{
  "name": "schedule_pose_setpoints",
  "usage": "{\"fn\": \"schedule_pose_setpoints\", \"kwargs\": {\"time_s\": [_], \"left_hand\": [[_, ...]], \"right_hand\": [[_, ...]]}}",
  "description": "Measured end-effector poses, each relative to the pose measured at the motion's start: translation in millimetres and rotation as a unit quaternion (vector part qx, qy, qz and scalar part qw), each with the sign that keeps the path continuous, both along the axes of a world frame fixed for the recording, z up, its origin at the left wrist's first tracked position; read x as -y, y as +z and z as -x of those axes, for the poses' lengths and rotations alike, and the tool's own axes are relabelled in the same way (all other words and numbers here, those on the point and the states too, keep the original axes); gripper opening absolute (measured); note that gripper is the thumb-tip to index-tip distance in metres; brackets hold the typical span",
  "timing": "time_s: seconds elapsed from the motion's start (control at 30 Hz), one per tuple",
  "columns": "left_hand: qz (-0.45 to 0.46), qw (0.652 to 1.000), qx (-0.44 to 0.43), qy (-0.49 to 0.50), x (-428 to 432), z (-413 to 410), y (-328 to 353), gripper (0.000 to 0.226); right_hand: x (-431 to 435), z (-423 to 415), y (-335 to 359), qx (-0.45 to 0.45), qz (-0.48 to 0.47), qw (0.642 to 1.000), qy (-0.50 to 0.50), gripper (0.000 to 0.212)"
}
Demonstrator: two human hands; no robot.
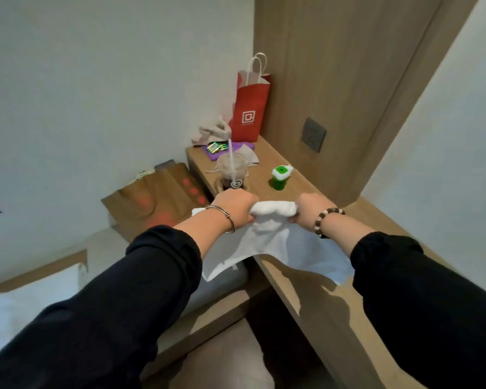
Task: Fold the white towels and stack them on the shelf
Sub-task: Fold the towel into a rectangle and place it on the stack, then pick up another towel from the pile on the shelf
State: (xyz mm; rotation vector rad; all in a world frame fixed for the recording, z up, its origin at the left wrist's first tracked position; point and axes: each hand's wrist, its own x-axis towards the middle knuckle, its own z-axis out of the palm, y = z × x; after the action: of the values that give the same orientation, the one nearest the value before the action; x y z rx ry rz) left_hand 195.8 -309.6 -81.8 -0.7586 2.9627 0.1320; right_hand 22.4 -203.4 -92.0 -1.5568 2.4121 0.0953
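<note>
A white towel (272,242) hangs between both hands above the wooden shelf (328,293). Its top edge is bunched into a roll between the fists, and the rest droops onto the shelf's front edge. My left hand (235,206) grips the left end of that roll. My right hand (310,209) grips the right end. Both arms wear black sleeves; a metal bangle is on the left wrist and a bead bracelet on the right.
Further back on the shelf stand a plastic cup with a straw (232,176), a green and white dispenser (279,178), a red paper bag (250,108), a crumpled cloth (212,131) and a purple item (225,150). A brown paper bag (155,200) sits left, beside a bed (26,313).
</note>
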Motion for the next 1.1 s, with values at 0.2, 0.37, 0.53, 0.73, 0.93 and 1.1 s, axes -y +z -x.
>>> {"fn": "schedule_pose_setpoints", "kwargs": {"time_s": [0.2,0.37,0.53,0.73,0.93,1.1], "left_hand": [[0.018,0.994,-0.022,0.105,75,-101,-13,0.01],[0.049,0.98,-0.002,0.193,128,-183,-27,0.014],[0.033,0.958,0.014,0.285,158,-267,-41,0.021],[0.048,0.937,-0.001,0.347,174,-372,-61,0.025],[0.05,0.936,0.009,0.348,189,-495,-84,0.026],[0.011,0.944,0.008,0.331,196,-610,-86,0.021]], "right_hand": [[109,-79,-9,0.002,0.02,0.994,0.107,0.023],[190,-148,-26,0.02,0.03,0.98,0.197,0.02],[252,-226,-38,0.026,0.033,0.957,0.287,0.017],[297,-327,-50,-0.012,0.028,0.92,0.391,0.026],[324,-448,-74,-0.025,0.028,0.913,0.407,0.033],[320,-561,-92,-0.007,0.035,0.926,0.376,0.028]]}}
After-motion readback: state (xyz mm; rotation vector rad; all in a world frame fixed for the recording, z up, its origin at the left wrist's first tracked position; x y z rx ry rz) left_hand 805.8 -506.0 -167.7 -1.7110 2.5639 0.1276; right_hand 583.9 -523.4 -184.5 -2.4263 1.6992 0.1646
